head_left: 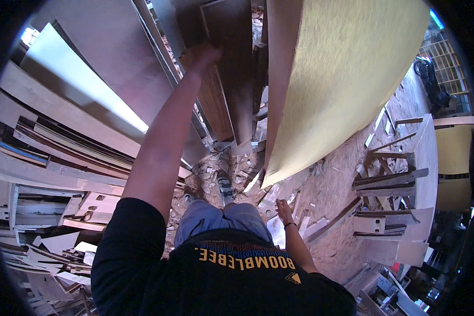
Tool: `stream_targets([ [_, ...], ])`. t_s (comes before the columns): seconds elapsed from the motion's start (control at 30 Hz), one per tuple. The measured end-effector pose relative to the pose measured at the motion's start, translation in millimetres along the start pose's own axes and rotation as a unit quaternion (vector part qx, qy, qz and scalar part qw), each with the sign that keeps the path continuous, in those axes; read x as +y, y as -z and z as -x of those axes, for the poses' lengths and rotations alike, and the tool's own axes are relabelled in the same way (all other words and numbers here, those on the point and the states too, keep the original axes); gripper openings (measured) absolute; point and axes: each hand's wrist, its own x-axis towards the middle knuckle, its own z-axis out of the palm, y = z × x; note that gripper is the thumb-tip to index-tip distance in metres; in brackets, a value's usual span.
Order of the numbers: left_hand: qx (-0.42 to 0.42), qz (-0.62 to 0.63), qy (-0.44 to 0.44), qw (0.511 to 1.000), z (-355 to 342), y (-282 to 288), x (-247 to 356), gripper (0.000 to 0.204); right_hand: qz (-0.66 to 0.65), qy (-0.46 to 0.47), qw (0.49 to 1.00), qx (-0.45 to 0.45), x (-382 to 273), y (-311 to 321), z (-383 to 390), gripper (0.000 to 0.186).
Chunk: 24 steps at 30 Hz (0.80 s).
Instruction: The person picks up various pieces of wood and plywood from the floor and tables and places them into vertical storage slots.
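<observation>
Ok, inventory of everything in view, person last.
large board: 1, yellow, right of centre
panel: 1, dark brown, upper centre
wide board: 1, pinkish grey, upper left
stacked boards: many, mixed, left
offcuts: many, mostly pale, lower left and floor
wooden slats: several, brown, right
grille: 1, yellowish, upper right
shirt: 1, black, bottom
shorts: 1 pair, bluish grey, lower centre
wristband: 1, dark, right wrist
left hand: 1, blurred, by the panel
right hand: 1, lower centre-right
</observation>
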Motion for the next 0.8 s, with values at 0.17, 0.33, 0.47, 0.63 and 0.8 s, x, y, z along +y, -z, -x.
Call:
stream_targets([
  [0.17,-0.215,-0.283,0.102,0.929,12.0,37.0,57.1,0.083,0.012,0.011,1.000,-0.003,8.9,2.1,-5.8,0.050],
  [0.33,-0.214,-0.204,0.074,0.952,29.5,48.9,48.2,0.076,0.022,-0.016,0.999,0.020,-17.5,2.4,18.7,0.053],
  [0.47,-0.197,0.037,0.028,0.979,93.0,38.8,-29.6,0.079,-0.013,-0.024,0.997,0.074,-22.5,-15.1,37.0,0.047],
  [0.63,-0.430,0.052,0.098,0.896,273.6,40.7,-122.0,0.086,-0.104,-0.029,0.982,0.158,-5.7,-64.2,108.2,0.040],
  [0.8,-0.647,-0.159,0.116,0.737,465.2,102.6,-242.9,0.079,-0.080,-0.092,0.977,0.175,19.7,-155.7,181.8,0.035],
])
